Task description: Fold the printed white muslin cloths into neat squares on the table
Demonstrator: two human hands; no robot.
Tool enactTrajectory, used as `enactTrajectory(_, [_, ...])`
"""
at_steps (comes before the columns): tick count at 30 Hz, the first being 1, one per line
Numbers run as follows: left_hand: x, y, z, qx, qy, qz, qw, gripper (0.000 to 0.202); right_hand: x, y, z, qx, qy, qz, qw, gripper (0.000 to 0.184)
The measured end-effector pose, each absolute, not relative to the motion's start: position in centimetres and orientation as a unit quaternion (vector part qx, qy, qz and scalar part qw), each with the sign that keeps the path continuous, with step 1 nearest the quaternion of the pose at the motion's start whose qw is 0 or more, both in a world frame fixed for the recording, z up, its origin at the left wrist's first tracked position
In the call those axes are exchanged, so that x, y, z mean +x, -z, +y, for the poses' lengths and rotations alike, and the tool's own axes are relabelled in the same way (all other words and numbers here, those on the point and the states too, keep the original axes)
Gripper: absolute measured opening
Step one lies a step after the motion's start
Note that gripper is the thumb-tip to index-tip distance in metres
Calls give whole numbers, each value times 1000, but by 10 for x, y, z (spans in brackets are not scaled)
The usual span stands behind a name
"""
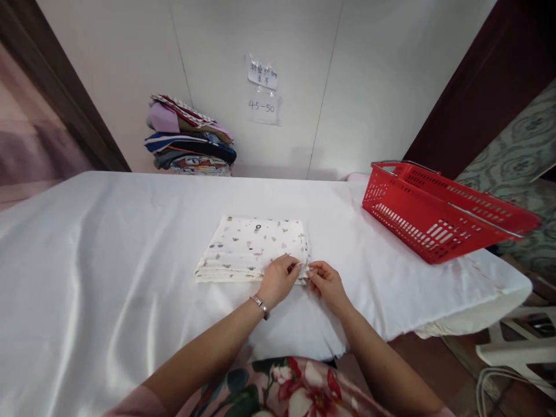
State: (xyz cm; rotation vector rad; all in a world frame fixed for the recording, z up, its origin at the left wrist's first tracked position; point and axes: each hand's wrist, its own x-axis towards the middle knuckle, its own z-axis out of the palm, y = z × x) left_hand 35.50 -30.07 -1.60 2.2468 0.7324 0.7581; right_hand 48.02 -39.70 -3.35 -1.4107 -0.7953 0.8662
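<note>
A folded white cloth with small printed figures (pixel 249 246) lies flat on the table covered in a white sheet (pixel 108 243). My left hand (pixel 279 279), a bracelet on its wrist, rests on the cloth's near right corner with fingers curled and pinching its edge. My right hand (pixel 326 284) is right beside it, fingers closed on the same corner's edge. The two hands almost touch each other.
A red plastic basket (pixel 438 211) with metal handles stands tilted at the table's right end. A stack of folded colourful fabrics (pixel 189 139) sits at the back against the wall, beside paper notes (pixel 263 92). A white stool (pixel 516 347) stands on the floor at the right.
</note>
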Motion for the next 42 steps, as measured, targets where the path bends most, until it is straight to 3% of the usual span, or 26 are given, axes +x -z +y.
enactTrajectory(13, [356,16,-310,878,-305,251,269,10,477,34,-393,-578,-402,-333,628,30])
enactTrajectory(22, [358,16,-303,859,-292,280,314,26,474,34,-392,-561,-395,-336,645,30])
enactTrajectory(30, [358,19,-302,837,-316,294,337,23,474,38,-389,-578,-402,-337,625,34])
enactTrajectory(42, [358,23,-305,869,-309,267,282,25,473,30,-391,-574,-421,-347,610,41])
